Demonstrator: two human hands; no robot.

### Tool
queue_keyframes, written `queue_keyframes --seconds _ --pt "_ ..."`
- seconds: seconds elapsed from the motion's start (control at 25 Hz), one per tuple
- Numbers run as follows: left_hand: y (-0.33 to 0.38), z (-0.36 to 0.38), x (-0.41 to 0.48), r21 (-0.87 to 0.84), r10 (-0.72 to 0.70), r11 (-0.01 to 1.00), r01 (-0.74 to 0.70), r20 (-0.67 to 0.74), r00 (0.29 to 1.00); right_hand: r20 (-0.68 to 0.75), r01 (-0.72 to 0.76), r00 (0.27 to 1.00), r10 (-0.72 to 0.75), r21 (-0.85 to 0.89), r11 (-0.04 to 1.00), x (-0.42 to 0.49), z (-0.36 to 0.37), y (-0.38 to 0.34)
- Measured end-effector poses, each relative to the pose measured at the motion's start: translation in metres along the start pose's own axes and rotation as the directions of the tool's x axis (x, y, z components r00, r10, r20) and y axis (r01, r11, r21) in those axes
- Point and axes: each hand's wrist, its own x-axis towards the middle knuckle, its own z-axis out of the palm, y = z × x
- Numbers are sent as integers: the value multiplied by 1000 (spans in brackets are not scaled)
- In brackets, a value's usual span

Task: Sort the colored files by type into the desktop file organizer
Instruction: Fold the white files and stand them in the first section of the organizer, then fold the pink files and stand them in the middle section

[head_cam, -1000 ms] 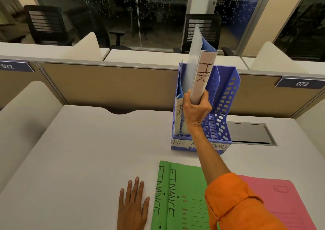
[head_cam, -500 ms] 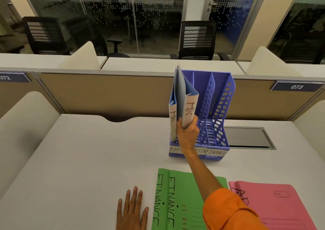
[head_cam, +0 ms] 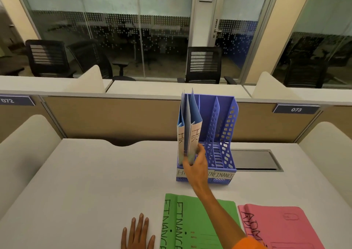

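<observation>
A purple three-slot file organizer (head_cam: 227, 134) stands on the desk, labelled along its front. Two blue HR files (head_cam: 191, 126) stand upright in its leftmost slot. My right hand (head_cam: 196, 163) grips the lower front edge of the right blue file. Green FINANCE files (head_cam: 192, 222) lie flat on the desk near me, with pink ADMIN files (head_cam: 282, 227) to their right. My left hand (head_cam: 138, 233) rests flat on the desk, fingers spread, left of the green files.
The white desk (head_cam: 91, 182) has a beige partition (head_cam: 110, 115) behind it and curved side dividers. A dark cable hatch (head_cam: 255, 160) lies right of the organizer. Office chairs stand beyond the partition.
My right hand has lowered the blue file from above the organizer down into the leftmost slot beside the other blue file. The left hand stays flat.
</observation>
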Motion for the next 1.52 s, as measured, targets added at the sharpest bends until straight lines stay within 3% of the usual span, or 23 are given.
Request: queue_keyframes --seconds 0.12,0.36,0.56,0.64,0.76,0.92,1.2,1.52 --pt "3 -11 5 -20 48 999 -47 10 999 55 -8 998 13 -89 996 -41 -18 4" --pt "12 -27 -8 -98 47 994 -41 59 997 300 39 952 62 -322 946 -173 -77 67" --pt "27 -46 -37 -118 36 993 -19 143 989 295 -49 936 194 -436 899 -251 -128 101" --pt "28 -40 -46 -4 9 1000 -8 131 991 288 -70 933 218 -448 891 -269 -135 108" --pt "29 -43 -59 34 -115 993 110 275 955 318 -35 929 192 -440 897 -288 -137 111" --pt "56 -59 -72 -57 -127 988 143 219 967 354 17 922 159 -445 895 -301 -140 105" --pt "106 -48 -87 -103 -13 994 31 178 984 308 23 943 126 -439 898 -297 -174 107" --pt "205 -14 -102 -163 156 979 -119 237 959 98 -166 959 266 -568 806 -285 -245 151"
